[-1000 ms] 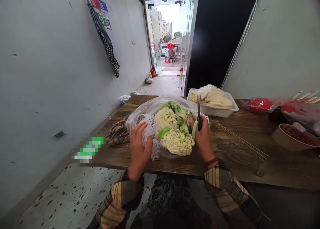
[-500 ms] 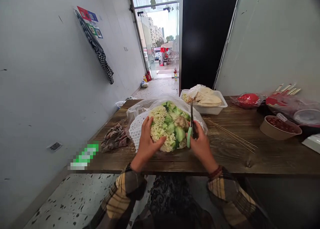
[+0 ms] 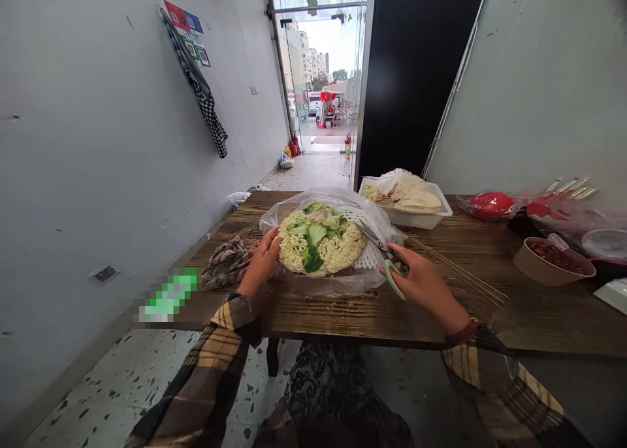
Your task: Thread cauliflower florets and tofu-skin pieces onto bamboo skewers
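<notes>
A head of cauliflower (image 3: 337,249) with green leaves and stem facing up lies on a clear plastic bag (image 3: 323,287) on the wooden table. White foam netting (image 3: 371,257) shows at its right side. My left hand (image 3: 262,262) grips the cauliflower's left edge; the fingertips are partly hidden against it. In my right hand (image 3: 426,288) is a pair of scissors (image 3: 379,240) with pale green handles. Their blades point up and left, over the netting at the cauliflower's right edge.
A crumpled dark cloth (image 3: 225,264) lies left of the bag. Thin wooden skewers (image 3: 458,270) lie to the right. Behind them stands a white plastic tub (image 3: 416,219) of pale food. Farther right are a paper bowl (image 3: 548,268) of red food and a red wrapped item (image 3: 492,204).
The cauliflower has turned and lies flatter, and the netting shows on the right instead of the left. My hands have moved apart. The scissors have swung from upright to pointing left.
</notes>
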Motion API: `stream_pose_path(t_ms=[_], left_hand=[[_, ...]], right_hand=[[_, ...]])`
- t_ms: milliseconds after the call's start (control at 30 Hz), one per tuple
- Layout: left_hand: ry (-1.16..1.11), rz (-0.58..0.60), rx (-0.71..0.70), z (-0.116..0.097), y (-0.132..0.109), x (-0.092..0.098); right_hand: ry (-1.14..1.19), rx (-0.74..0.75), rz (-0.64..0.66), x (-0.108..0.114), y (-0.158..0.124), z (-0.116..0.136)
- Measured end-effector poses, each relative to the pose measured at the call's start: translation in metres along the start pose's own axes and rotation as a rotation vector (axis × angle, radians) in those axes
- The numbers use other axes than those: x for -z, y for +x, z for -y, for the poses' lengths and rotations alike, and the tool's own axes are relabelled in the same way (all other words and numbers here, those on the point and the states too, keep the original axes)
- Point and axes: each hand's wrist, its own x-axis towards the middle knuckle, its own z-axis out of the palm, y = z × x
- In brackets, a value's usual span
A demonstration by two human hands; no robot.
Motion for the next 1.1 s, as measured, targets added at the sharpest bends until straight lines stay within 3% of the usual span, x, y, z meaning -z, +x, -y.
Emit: stream_pose_path(t_ms=[67,133,233,367,467,533,667,800,967,1100], left_hand=[[0.024,-0.096,0.05,-0.009,-0.007,0.002],[0.114,-0.18,-0.052,-0.024,-0.016,-0.001],[0.319,-0.111,-0.339,-0.046,-0.027,-0.017],[0.485,-0.042,-0.382,-0.052,-0.028,-0.034],[0.508,0.003,-0.408,-0.045,-0.023,-0.033],[0.507,0.033,-0.441,-0.041,-0.017,-0.027],[0.492,0.159,-0.526,-0.038,-0.002,-0.014],[0.481,0.275,-0.585,-0.035,0.013,-0.004],[0.523,0.325,-0.625,-0.03,0.025,0.002],[0.682,0.174,-0.608,-0.028,0.029,0.008]], right_hand=[[-0.067,0.011,-0.017,-0.005,-0.002,-0.006],[-0.103,0.019,-0.014,-0.009,-0.008,-0.013],[-0.106,0.001,0.026,-0.003,-0.018,-0.022],[-0.06,-0.051,-0.021,0.026,-0.018,-0.017],[0.006,-0.038,-0.087,0.041,0.002,0.001],[0.053,0.008,-0.092,0.04,0.023,0.017],[0.073,0.122,-0.066,0.018,0.066,0.041],[0.044,0.056,-0.046,-0.002,0.089,0.038],[0.207,-0.159,-0.04,-0.003,0.077,0.003],[0.402,-0.265,-0.036,-0.006,0.038,-0.013]])
